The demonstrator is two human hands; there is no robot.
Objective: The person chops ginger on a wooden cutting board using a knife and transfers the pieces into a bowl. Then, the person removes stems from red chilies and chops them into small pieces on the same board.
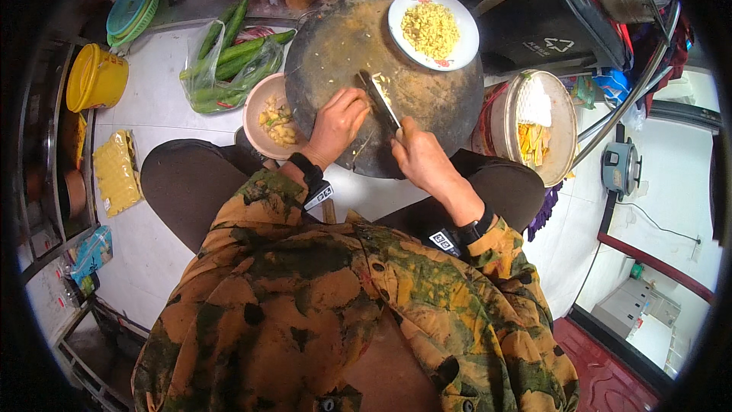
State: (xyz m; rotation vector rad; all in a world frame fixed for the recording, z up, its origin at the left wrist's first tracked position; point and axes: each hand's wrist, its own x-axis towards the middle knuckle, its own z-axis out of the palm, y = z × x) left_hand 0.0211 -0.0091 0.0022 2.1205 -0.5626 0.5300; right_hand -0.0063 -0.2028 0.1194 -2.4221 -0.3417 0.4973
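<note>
My right hand [426, 160] grips the handle of a cleaver-like kitchen knife [380, 100], its blade angled across a round, dark wooden chopping block [326, 46]. Close to the blade's left side, my left hand [340, 123] rests on the block with bent fingers; anything under its fingertips is hidden. Small pale-yellow slivers [384, 84] lie along the blade's right side. A white bowl with red flowers [464, 60] sits on the far right of the block, holding finely chopped yellow bits [430, 28]. Left of the block, a pink basin [255, 116] contains ginger-like pieces [278, 126].
Cucumbers in a clear plastic bag [231, 68] lie left beyond the basin. A lidded yellow bucket [100, 77] and a yellow packet [118, 171] are farther left. To the block's right stands a bucket [563, 131] with yellowish scraps inside. Metal tubing [620, 117] curves beside it.
</note>
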